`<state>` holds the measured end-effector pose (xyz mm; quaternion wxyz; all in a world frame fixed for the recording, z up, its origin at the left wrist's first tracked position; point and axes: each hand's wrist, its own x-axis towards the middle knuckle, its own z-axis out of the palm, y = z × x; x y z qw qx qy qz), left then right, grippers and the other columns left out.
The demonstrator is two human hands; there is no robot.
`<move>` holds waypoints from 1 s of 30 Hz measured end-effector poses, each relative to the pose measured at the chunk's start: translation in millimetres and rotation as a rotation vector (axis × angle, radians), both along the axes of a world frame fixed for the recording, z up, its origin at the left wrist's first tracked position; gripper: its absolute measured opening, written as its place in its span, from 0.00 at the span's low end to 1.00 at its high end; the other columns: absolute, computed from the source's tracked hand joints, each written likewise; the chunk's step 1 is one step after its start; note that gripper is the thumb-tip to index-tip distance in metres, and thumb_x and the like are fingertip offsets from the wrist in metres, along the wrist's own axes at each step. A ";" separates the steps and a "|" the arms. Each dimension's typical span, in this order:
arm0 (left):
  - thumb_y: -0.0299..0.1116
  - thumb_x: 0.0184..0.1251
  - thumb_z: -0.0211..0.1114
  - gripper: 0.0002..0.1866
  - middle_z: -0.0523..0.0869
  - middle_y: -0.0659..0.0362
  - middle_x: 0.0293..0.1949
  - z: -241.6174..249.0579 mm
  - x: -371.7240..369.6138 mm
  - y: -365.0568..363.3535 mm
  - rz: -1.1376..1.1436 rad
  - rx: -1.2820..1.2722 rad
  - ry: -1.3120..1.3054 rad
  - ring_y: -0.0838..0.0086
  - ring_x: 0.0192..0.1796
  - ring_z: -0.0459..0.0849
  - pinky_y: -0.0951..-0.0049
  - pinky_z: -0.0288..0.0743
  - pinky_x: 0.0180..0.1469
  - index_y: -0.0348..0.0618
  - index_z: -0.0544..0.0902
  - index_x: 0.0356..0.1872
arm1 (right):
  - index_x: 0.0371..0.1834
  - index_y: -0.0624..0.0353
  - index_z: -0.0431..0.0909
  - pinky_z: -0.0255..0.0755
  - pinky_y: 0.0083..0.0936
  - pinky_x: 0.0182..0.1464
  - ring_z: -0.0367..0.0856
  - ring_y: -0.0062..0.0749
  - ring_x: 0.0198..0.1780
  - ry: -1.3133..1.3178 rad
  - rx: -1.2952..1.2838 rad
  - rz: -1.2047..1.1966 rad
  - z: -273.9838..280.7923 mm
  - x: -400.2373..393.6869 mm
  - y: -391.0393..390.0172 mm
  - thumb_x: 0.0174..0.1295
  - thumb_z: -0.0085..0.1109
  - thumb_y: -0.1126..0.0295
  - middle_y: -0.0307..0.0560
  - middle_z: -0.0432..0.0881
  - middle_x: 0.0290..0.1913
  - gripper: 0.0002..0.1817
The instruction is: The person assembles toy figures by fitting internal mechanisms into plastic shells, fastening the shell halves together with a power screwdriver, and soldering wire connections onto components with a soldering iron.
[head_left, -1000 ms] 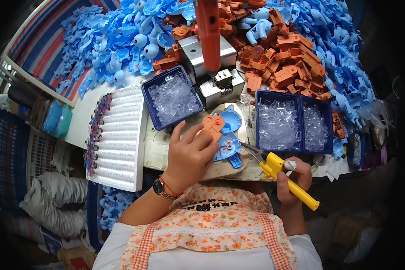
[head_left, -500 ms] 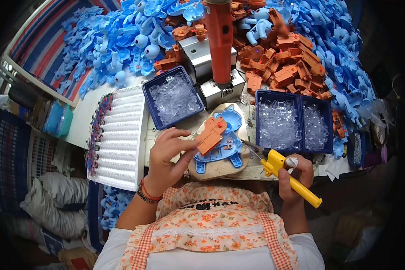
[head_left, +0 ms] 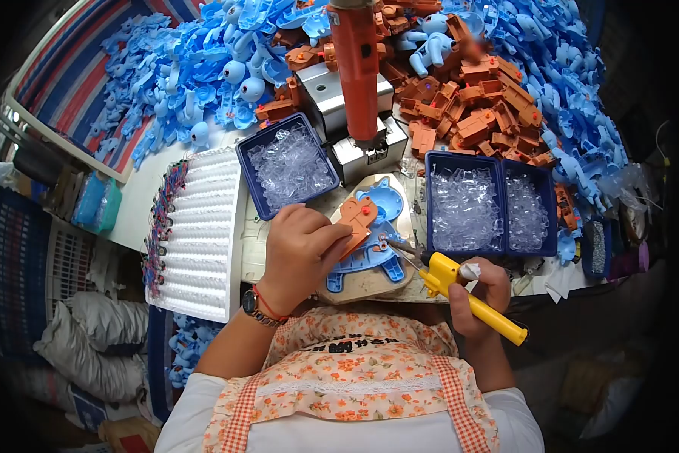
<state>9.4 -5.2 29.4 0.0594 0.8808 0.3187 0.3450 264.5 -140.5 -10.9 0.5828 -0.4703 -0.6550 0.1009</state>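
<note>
My left hand (head_left: 300, 245) grips an orange plastic gear box (head_left: 358, 215) by its near left side, the fingers covering part of it. The box sits over a light-blue animal-shaped toy shell half (head_left: 389, 202), whose hollow inside faces up on a beige block (head_left: 364, 294). In my right hand (head_left: 478, 296) is a yellow soldering gun (head_left: 444, 272), its handle slanting down to the right. Its thin metal tip points left, close over the shell beside the orange box. Something small and white (head_left: 469, 271) shows at the right thumb and fingers.
A red electric screwdriver (head_left: 356, 79) hangs beyond the block, by a metal fixture (head_left: 330, 90). Blue trays (head_left: 268, 208) (head_left: 429, 238) of clear plastic pieces flank the block. A white rack (head_left: 200, 234) with wired parts stands left. Heaps of blue shells (head_left: 196, 72) and orange boxes (head_left: 475, 124) lie behind.
My left hand has moved right and in over the shell, its back now turned up and the orange box more covered. The soldering gun has shifted left, its tip further over the shell.
</note>
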 end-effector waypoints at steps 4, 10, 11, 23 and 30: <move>0.29 0.53 0.75 0.06 0.85 0.62 0.30 -1.2 7.5 2.6 -0.015 0.015 -0.011 0.67 0.37 0.85 0.60 0.76 0.52 0.48 0.88 0.32 | 0.50 0.61 0.71 0.71 0.25 0.46 0.74 0.27 0.40 0.029 -0.007 0.018 0.2 -6.6 7.2 0.61 0.63 0.76 0.49 0.76 0.45 0.16; 0.30 0.55 0.74 0.06 0.87 0.63 0.33 -3.8 11.1 7.6 -0.027 0.063 0.111 0.68 0.44 0.87 0.56 0.75 0.58 0.50 0.86 0.33 | 0.44 0.61 0.73 0.75 0.30 0.31 0.80 0.39 0.26 0.027 0.056 -0.060 5.6 -14.2 17.2 0.53 0.70 0.73 0.49 0.81 0.30 0.18; 0.30 0.55 0.74 0.06 0.87 0.63 0.33 -3.7 11.3 7.9 -0.025 0.071 0.124 0.68 0.44 0.87 0.56 0.75 0.58 0.51 0.86 0.33 | 0.44 0.61 0.73 0.75 0.29 0.31 0.81 0.38 0.26 0.019 0.068 -0.059 4.0 -15.0 18.5 0.53 0.70 0.73 0.49 0.81 0.30 0.18; 0.32 0.56 0.74 0.06 0.88 0.63 0.34 -5.9 9.8 7.8 -0.032 0.075 0.152 0.69 0.42 0.87 0.55 0.76 0.58 0.52 0.86 0.34 | 0.45 0.62 0.72 0.76 0.29 0.28 0.81 0.38 0.25 -0.037 0.104 -0.014 2.4 -18.7 24.3 0.54 0.70 0.73 0.49 0.81 0.30 0.19; 0.32 0.55 0.74 0.06 0.88 0.63 0.34 -6.8 8.6 7.4 -0.033 0.068 0.152 0.70 0.41 0.88 0.54 0.75 0.59 0.52 0.87 0.35 | 0.45 0.62 0.72 0.76 0.30 0.29 0.81 0.39 0.25 -0.041 0.101 -0.054 0.9 -21.1 22.9 0.54 0.69 0.73 0.50 0.81 0.30 0.18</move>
